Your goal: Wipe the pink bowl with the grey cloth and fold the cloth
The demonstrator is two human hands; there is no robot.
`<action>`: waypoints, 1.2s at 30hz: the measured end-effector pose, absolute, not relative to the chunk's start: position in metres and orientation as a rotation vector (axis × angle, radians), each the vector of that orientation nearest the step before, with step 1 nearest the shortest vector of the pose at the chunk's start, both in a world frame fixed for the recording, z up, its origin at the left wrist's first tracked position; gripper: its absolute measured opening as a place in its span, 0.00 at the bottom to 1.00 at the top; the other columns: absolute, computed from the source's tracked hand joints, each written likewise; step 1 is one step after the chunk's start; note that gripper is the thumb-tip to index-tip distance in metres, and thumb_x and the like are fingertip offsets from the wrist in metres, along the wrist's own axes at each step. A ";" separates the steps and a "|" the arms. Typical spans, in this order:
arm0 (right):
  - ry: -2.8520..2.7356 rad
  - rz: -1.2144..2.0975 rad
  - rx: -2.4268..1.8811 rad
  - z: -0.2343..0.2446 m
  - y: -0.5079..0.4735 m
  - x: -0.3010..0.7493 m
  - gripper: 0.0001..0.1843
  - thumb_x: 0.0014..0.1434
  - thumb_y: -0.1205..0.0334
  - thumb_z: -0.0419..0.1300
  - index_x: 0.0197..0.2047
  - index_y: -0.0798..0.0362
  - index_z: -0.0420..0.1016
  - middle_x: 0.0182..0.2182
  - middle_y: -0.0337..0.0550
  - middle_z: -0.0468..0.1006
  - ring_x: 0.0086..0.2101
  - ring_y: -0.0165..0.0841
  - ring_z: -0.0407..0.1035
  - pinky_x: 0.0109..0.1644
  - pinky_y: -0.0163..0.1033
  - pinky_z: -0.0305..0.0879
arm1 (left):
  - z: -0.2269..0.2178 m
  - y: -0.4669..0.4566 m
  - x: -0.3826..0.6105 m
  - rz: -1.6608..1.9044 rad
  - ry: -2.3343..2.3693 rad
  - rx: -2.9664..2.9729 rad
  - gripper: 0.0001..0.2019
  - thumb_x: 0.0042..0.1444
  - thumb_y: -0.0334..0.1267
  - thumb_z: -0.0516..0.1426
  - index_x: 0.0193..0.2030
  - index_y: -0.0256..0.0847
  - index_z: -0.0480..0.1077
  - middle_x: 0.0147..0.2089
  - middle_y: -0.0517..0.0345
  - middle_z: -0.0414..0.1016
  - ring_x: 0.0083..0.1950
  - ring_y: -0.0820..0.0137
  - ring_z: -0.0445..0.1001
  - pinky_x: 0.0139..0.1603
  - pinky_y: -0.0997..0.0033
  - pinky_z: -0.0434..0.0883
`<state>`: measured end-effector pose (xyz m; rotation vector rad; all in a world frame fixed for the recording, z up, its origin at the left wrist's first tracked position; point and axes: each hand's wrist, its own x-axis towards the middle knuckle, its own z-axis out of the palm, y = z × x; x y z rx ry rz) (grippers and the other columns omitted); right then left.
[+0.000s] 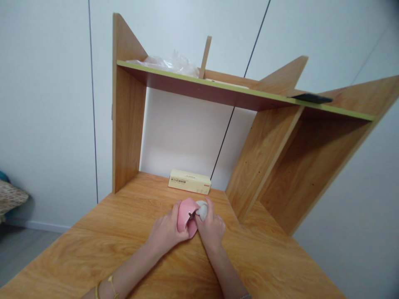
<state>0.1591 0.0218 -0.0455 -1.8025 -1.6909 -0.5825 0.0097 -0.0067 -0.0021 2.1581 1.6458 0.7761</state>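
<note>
Fingers (pixel 210 208) grip a smooth, open pink pouch (pixel 186 210) and rounded grey piece (pixel 202 212).

Light bright, diffuse. Shelf (pixel 149 69) dark underneath; wall (pixel 174 25) above it pale. Box (pixel 189 182) below shelf: small print soft. Wide-lens stretch at shelf's right end, dimmer corner above.

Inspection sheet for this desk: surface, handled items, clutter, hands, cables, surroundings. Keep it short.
Surface: wood-grain desk; beige box near the back.
Handled items: pink object, its opening visible; grey-white object beside it. Exact identities unclear.
Clutter: clear plastic and dark flat item on the shelf.
Hands: left hand grips the pink object; right hand holds the grey-white object near the opening.
Cables: nothing seen.
Surroundings: pale wall with dark seams; patterned fabric at left.
</note>
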 end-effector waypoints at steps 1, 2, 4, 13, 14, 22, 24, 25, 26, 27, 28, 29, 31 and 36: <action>-1.700 -0.588 -1.760 -0.045 0.021 0.160 0.26 0.57 0.52 0.49 0.56 0.57 0.61 0.26 0.49 0.77 0.28 0.38 0.71 0.33 0.37 0.59 | -0.003 -0.007 0.010 0.773 1.644 2.176 0.31 0.48 0.46 0.54 0.57 0.40 0.50 0.44 0.47 0.74 0.42 0.54 0.74 0.37 0.65 0.67; -1.709 -0.586 -1.726 -0.045 0.021 0.160 0.26 0.57 0.52 0.49 0.55 0.57 0.62 0.27 0.49 0.77 0.28 0.38 0.71 0.34 0.37 0.59 | -0.004 -0.007 0.011 0.767 1.640 2.189 0.31 0.48 0.46 0.54 0.58 0.40 0.50 0.45 0.47 0.73 0.43 0.55 0.74 0.38 0.65 0.67; -1.712 -0.559 -1.707 -0.044 0.021 0.161 0.26 0.57 0.52 0.50 0.55 0.57 0.62 0.28 0.49 0.77 0.29 0.38 0.71 0.35 0.37 0.60 | -0.006 -0.006 0.012 0.747 1.646 2.197 0.32 0.49 0.46 0.53 0.59 0.38 0.48 0.46 0.46 0.72 0.44 0.55 0.74 0.39 0.65 0.67; -1.591 0.146 -2.092 -0.045 0.032 0.156 0.31 0.54 0.45 0.49 0.58 0.51 0.55 0.36 0.47 0.77 0.37 0.41 0.72 0.35 0.39 0.62 | -0.008 -0.003 0.013 0.765 1.674 2.157 0.32 0.48 0.46 0.53 0.59 0.39 0.49 0.45 0.47 0.73 0.43 0.55 0.74 0.39 0.66 0.67; -1.598 0.190 -2.099 -0.046 0.033 0.155 0.31 0.54 0.44 0.49 0.58 0.51 0.55 0.37 0.47 0.76 0.38 0.41 0.72 0.36 0.40 0.62 | -0.009 -0.002 0.013 0.763 1.683 2.148 0.32 0.47 0.46 0.54 0.59 0.40 0.49 0.45 0.48 0.73 0.43 0.55 0.74 0.39 0.66 0.66; -1.620 -0.136 -1.998 -0.038 0.025 0.160 0.35 0.56 0.50 0.50 0.62 0.56 0.47 0.32 0.47 0.77 0.33 0.41 0.72 0.34 0.39 0.62 | -0.008 -0.004 0.012 0.718 1.718 2.180 0.33 0.49 0.48 0.52 0.60 0.39 0.48 0.47 0.46 0.72 0.44 0.54 0.73 0.39 0.65 0.66; -1.676 -0.286 -1.848 -0.038 0.022 0.164 0.33 0.55 0.51 0.52 0.61 0.56 0.50 0.33 0.48 0.78 0.33 0.39 0.72 0.35 0.37 0.61 | -0.007 -0.005 0.013 0.696 1.738 2.217 0.34 0.50 0.49 0.51 0.61 0.38 0.47 0.48 0.45 0.72 0.44 0.53 0.73 0.40 0.63 0.66; -1.707 -0.339 -1.765 -0.038 0.022 0.165 0.33 0.55 0.52 0.52 0.60 0.56 0.52 0.34 0.48 0.77 0.33 0.38 0.72 0.36 0.37 0.61 | -0.007 -0.006 0.013 0.681 1.746 2.231 0.34 0.50 0.49 0.51 0.62 0.38 0.47 0.48 0.45 0.72 0.44 0.53 0.73 0.40 0.62 0.66; -1.733 -0.372 -1.695 -0.039 0.021 0.166 0.32 0.55 0.52 0.53 0.60 0.56 0.53 0.36 0.49 0.77 0.35 0.38 0.72 0.37 0.37 0.61 | -0.006 -0.007 0.013 0.669 1.751 2.240 0.35 0.50 0.49 0.51 0.62 0.37 0.46 0.49 0.45 0.71 0.45 0.53 0.73 0.40 0.62 0.66; -1.750 -0.385 -1.651 -0.039 0.021 0.167 0.32 0.55 0.53 0.53 0.60 0.56 0.53 0.38 0.50 0.77 0.36 0.38 0.72 0.38 0.37 0.61 | -0.006 -0.007 0.013 0.661 1.751 2.247 0.35 0.49 0.49 0.51 0.62 0.37 0.46 0.49 0.45 0.71 0.45 0.53 0.72 0.41 0.62 0.66; -1.758 -0.379 -1.639 -0.039 0.021 0.167 0.32 0.54 0.53 0.53 0.60 0.56 0.53 0.39 0.50 0.76 0.37 0.38 0.71 0.39 0.37 0.61 | -0.005 -0.007 0.013 0.657 1.744 2.251 0.35 0.49 0.49 0.51 0.62 0.37 0.47 0.49 0.45 0.71 0.45 0.53 0.72 0.41 0.62 0.66; -1.759 -0.356 -1.654 -0.039 0.022 0.167 0.33 0.54 0.54 0.54 0.60 0.55 0.52 0.40 0.50 0.76 0.37 0.39 0.71 0.39 0.38 0.61 | -0.005 -0.007 0.013 0.662 1.732 2.255 0.35 0.49 0.49 0.51 0.62 0.37 0.47 0.49 0.46 0.72 0.45 0.53 0.72 0.41 0.62 0.66; -1.744 -0.276 -1.725 -0.038 0.023 0.167 0.35 0.53 0.55 0.55 0.61 0.54 0.49 0.40 0.49 0.76 0.38 0.40 0.71 0.39 0.39 0.61 | -0.005 -0.006 0.013 0.688 1.694 2.262 0.34 0.49 0.48 0.52 0.61 0.38 0.49 0.48 0.47 0.72 0.45 0.54 0.72 0.40 0.63 0.66; -1.708 -0.046 -1.727 -0.038 0.025 0.168 0.35 0.51 0.57 0.55 0.62 0.50 0.48 0.46 0.49 0.72 0.43 0.41 0.69 0.39 0.39 0.62 | -0.010 -0.006 0.012 0.766 1.578 2.275 0.34 0.49 0.47 0.53 0.62 0.39 0.47 0.50 0.47 0.71 0.46 0.54 0.72 0.41 0.62 0.67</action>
